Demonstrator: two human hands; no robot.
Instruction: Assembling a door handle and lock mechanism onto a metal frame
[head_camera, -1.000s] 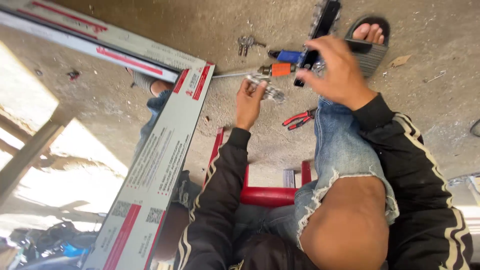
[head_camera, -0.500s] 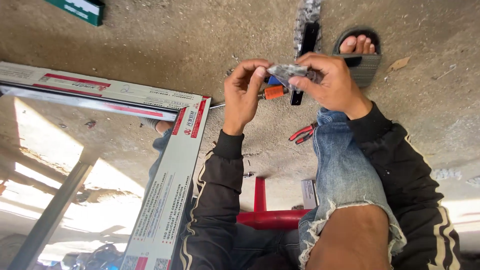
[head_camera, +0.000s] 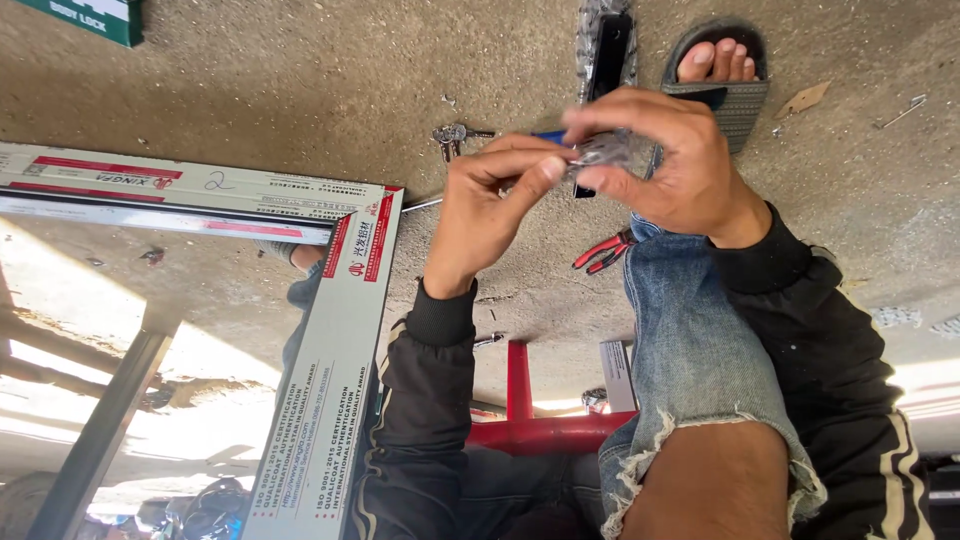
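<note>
The two hands meet near the middle of the view – the left hand (head_camera: 490, 205) at about nine o'clock of the small packet (head_camera: 600, 152), the right hand (head_camera: 670, 165) at three o'clock of it, both touching it. The keys (head_camera: 452, 135) lie on the floor (head_camera: 300, 90) at ten o'clock of the left hand. The pliers (head_camera: 603, 252) lie at six o'clock of the packet, just beside the knee (head_camera: 690, 340). The sandalled foot (head_camera: 722, 70) sits at one o'clock of the right hand, with the long lock case (head_camera: 606, 50) just at its nine o'clock. The frame corner (head_camera: 365, 215) lies at nine o'clock of the left hand – the stool (head_camera: 520, 410) is at six o'clock, under the forearms
</note>
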